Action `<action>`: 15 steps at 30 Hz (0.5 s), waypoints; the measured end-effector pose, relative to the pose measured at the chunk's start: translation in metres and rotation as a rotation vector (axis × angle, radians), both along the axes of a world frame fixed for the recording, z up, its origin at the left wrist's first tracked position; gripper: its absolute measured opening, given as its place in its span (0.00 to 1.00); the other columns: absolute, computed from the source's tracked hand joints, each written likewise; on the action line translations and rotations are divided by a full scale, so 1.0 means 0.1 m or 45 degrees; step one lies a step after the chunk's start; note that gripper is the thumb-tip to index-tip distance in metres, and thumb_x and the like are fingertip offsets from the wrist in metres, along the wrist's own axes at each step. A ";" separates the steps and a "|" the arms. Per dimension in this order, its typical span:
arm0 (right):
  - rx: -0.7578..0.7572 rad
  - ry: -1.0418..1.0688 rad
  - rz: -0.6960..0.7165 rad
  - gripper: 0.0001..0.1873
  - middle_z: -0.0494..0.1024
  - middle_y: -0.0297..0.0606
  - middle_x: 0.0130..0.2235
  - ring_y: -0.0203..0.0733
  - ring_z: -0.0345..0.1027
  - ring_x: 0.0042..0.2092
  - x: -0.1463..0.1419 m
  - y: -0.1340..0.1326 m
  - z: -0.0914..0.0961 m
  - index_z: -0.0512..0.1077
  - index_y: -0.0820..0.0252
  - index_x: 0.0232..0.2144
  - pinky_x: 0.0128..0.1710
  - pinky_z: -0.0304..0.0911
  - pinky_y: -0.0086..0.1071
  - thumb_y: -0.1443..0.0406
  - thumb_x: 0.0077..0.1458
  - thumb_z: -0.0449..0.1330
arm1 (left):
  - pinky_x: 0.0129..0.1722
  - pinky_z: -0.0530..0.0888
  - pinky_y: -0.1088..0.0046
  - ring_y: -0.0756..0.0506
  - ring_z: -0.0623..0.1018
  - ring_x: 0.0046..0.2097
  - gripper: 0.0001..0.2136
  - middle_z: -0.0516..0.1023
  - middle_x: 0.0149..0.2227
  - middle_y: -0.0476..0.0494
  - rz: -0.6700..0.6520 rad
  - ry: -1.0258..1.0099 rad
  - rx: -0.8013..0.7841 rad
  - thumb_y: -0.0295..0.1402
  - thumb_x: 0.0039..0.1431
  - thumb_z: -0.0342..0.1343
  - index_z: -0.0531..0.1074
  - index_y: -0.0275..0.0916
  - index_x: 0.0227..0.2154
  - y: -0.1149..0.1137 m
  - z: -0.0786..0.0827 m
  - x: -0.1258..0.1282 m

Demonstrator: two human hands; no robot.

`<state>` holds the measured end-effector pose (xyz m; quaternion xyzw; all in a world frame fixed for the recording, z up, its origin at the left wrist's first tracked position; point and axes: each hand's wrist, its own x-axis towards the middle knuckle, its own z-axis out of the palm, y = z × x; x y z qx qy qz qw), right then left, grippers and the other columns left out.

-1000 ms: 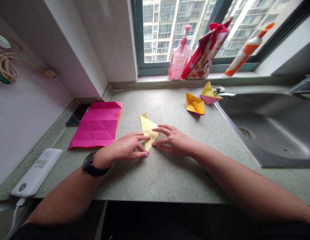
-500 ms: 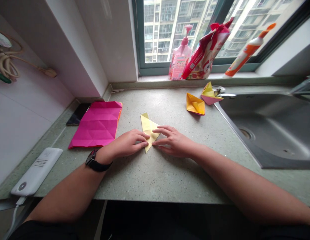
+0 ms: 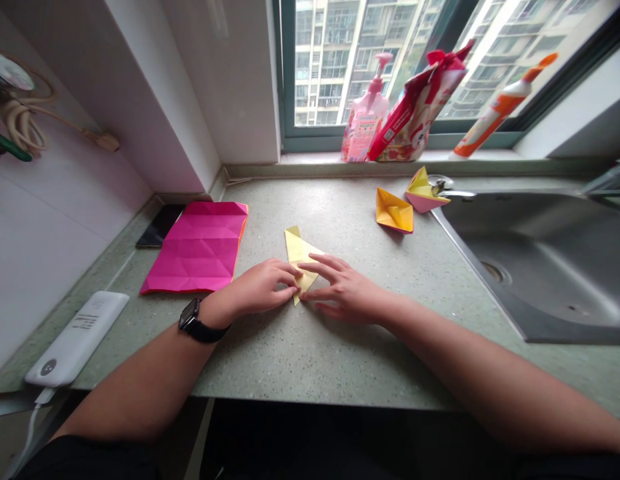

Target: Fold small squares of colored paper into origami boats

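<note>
A piece of folded yellow paper (image 3: 296, 248) lies on the counter, one narrow point toward me and another pointing away. My left hand (image 3: 266, 285) bears down on its left side, thumb and fingertips closed together at the paper's lower part. From the right, my right hand (image 3: 351, 292) reaches over it with fingers stretched and apart, fingertips resting on the paper. Both hands' fingers cover the middle of the fold.
Creased magenta sheets (image 3: 197, 243) lie at left, over a dark flat object (image 3: 157, 227). A white power bank (image 3: 77, 340) sits near the front edge. Two folded paper boats, one orange (image 3: 394, 212) and one yellow-pink (image 3: 424, 193), stand by the steel sink (image 3: 565, 267). Bottles (image 3: 365, 127) line the sill.
My right fingers have moved slightly left across the yellow paper, closer to my left fingertips. The whole view has shifted a little. The paper stays in place on the counter.
</note>
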<state>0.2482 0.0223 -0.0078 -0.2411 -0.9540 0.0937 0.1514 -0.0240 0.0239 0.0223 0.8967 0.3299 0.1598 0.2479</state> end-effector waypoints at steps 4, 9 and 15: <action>-0.039 -0.036 0.033 0.21 0.60 0.37 0.77 0.63 0.47 0.79 -0.04 -0.05 0.03 0.83 0.41 0.57 0.76 0.48 0.64 0.59 0.62 0.73 | 0.58 0.75 0.63 0.42 0.83 0.52 0.11 0.87 0.50 0.44 -0.017 0.003 -0.042 0.27 0.70 0.58 0.85 0.42 0.35 0.00 0.00 0.01; -0.068 -0.054 0.061 0.24 0.55 0.38 0.80 0.68 0.44 0.79 -0.06 -0.09 0.04 0.81 0.40 0.60 0.76 0.46 0.69 0.55 0.62 0.73 | 0.60 0.74 0.62 0.42 0.82 0.53 0.10 0.87 0.50 0.45 -0.012 -0.023 -0.056 0.28 0.70 0.59 0.85 0.42 0.36 0.00 0.00 0.01; -0.018 0.071 -0.113 0.10 0.70 0.39 0.72 0.61 0.58 0.75 0.02 0.02 -0.05 0.87 0.42 0.49 0.71 0.62 0.62 0.59 0.66 0.70 | 0.61 0.74 0.60 0.41 0.82 0.56 0.04 0.87 0.51 0.44 0.018 -0.045 0.016 0.28 0.67 0.66 0.85 0.42 0.39 0.03 -0.09 -0.02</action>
